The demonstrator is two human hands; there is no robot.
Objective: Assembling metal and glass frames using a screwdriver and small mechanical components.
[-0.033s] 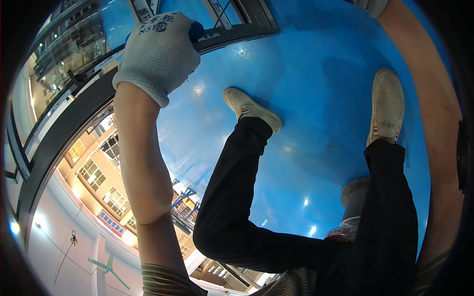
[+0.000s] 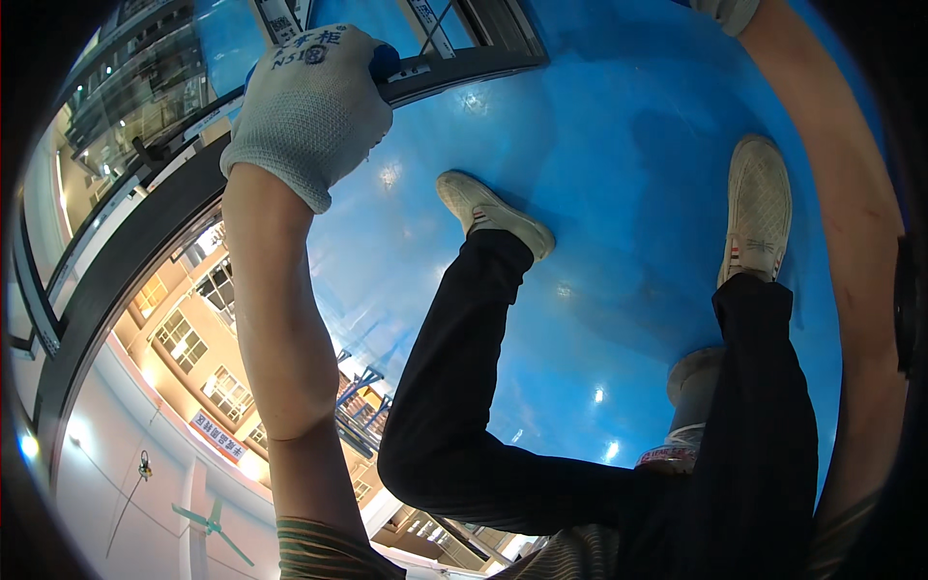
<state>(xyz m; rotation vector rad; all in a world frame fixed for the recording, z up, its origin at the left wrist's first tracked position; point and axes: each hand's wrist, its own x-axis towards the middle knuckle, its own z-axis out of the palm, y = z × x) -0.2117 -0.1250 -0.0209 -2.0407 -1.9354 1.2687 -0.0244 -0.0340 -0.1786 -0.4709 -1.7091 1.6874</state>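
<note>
At the upper left, my left hand wears a white knit glove with blue coating showing at the fingers. It is closed round the corner of a dark metal window frame, fingertips hidden behind the glove's back. Glass panes and further dark bars of the frame run on to the left and top edges, with pale labels stuck on them. My right arm reaches up along the right side. Of my right hand only the glove's grey cuff shows at the top edge; its fingers are out of the picture.
Below me lies a glossy blue floor. My two feet in beige shoes stand apart on it. A grey round post with a wide base rises beside my right leg. Blue metal racks and a green ceiling fan are at the lower left.
</note>
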